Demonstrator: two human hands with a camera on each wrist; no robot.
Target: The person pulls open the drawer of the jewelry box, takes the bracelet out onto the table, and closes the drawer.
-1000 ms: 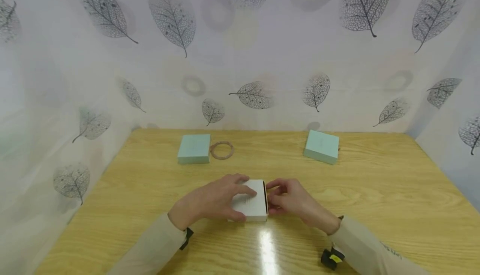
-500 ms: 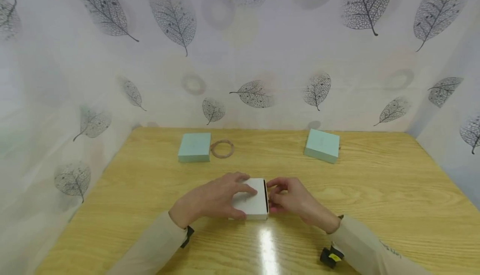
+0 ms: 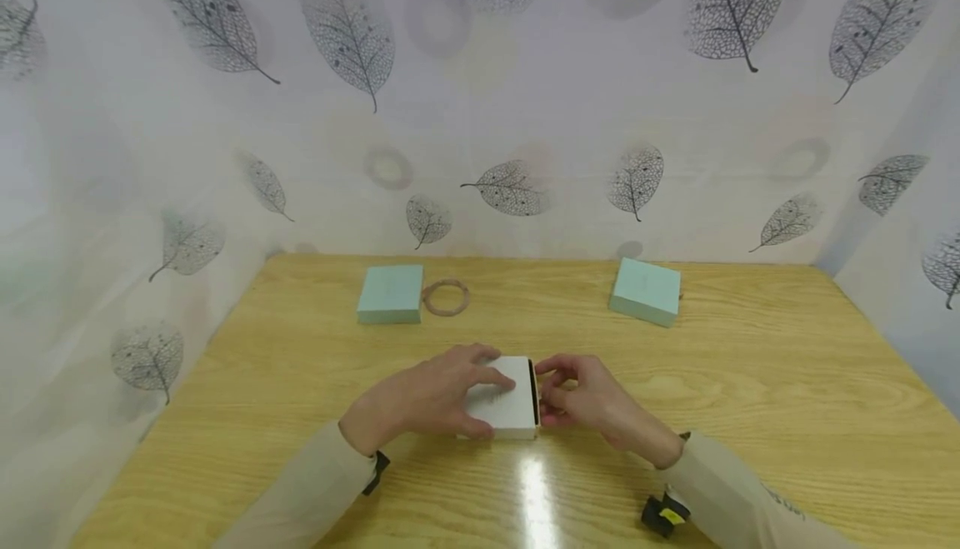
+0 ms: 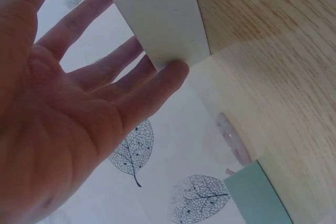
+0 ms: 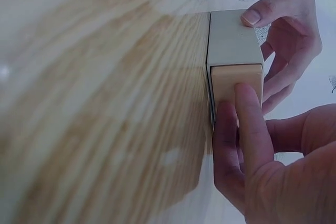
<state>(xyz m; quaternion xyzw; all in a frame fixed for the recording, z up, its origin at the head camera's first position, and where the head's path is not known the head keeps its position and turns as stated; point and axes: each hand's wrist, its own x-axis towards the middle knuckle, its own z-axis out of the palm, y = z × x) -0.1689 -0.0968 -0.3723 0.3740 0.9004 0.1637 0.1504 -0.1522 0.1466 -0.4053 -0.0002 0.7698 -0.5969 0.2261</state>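
Note:
A flat white box (image 3: 501, 403) lies on the table in front of me, its tan inner drawer (image 5: 237, 74) showing at the right end with a dark strip along the edge. My left hand (image 3: 435, 395) grips the box from above, thumb at the near side, a finger on the lid and others at the far side. In the left wrist view its fingertips are at the box's pale side (image 4: 168, 19). My right hand (image 3: 592, 399) holds the drawer end with bent fingers; in the right wrist view fingertips lie on the tan face. The drawer's inside is hidden.
A mint-green box (image 3: 390, 293) stands at the back left, with a pinkish ring-shaped bangle (image 3: 446, 297) beside it. Another mint-green box (image 3: 647, 291) sits at the back right. Behind the wooden table (image 3: 750, 382) hangs a leaf-printed curtain (image 3: 540, 82).
The dark strip at the white box's right end looks slightly wider. Both hands stay almost where they were, the right one edging very slightly rightward.

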